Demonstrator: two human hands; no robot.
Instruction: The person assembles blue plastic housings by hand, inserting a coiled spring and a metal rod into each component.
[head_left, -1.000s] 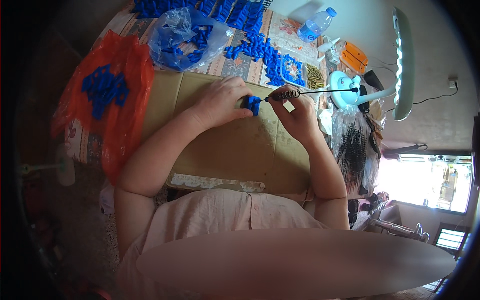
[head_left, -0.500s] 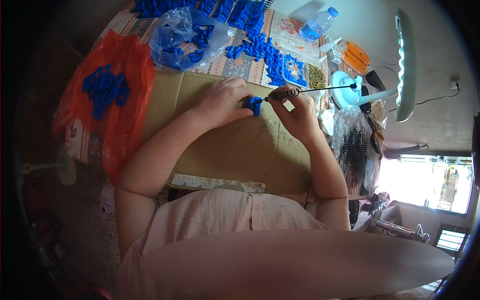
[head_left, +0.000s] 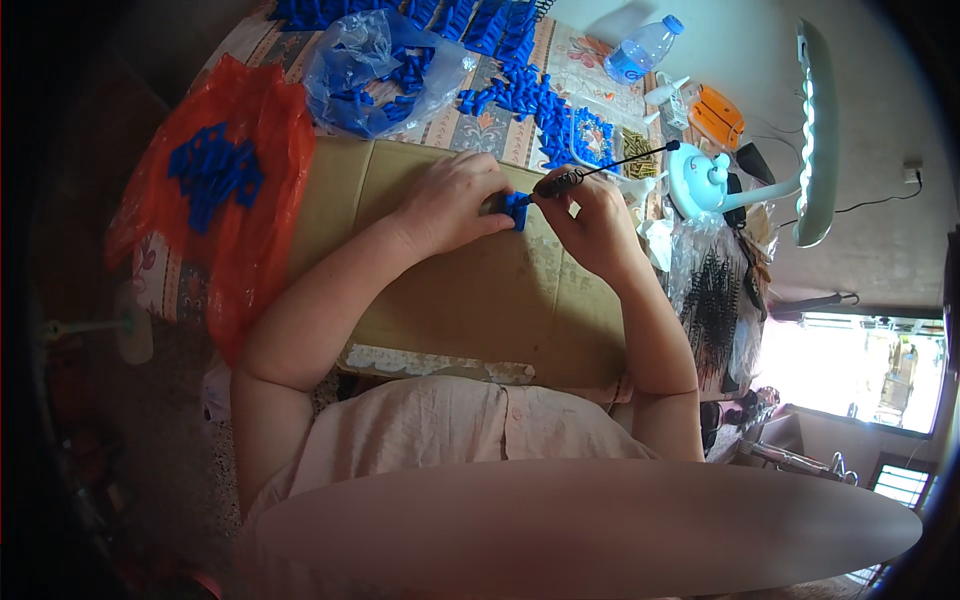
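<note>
Above a brown cardboard sheet (head_left: 470,310), my left hand (head_left: 460,200) pinches a small blue plastic part (head_left: 518,210) between thumb and fingers. My right hand (head_left: 590,215) is closed on a thin black wire rod (head_left: 625,160) with a coiled section near the fingers and a dark knob on its far end. The rod's near end meets the blue part; whether it sits inside it I cannot tell. My right fingers partly cover the coil.
At left lies a red plastic bag (head_left: 275,120) with blue parts on it. A clear bag (head_left: 340,70), loose blue parts (head_left: 520,90), a brass-coloured heap (head_left: 637,150) and a water bottle (head_left: 645,50) stand farther off. To the right are a lamp (head_left: 700,180) and black coiled rods (head_left: 712,300).
The rod's far end has swung upward and a little left, so the rod slants more steeply. Both hands stay nearly in place; the whole view has shifted slightly.
</note>
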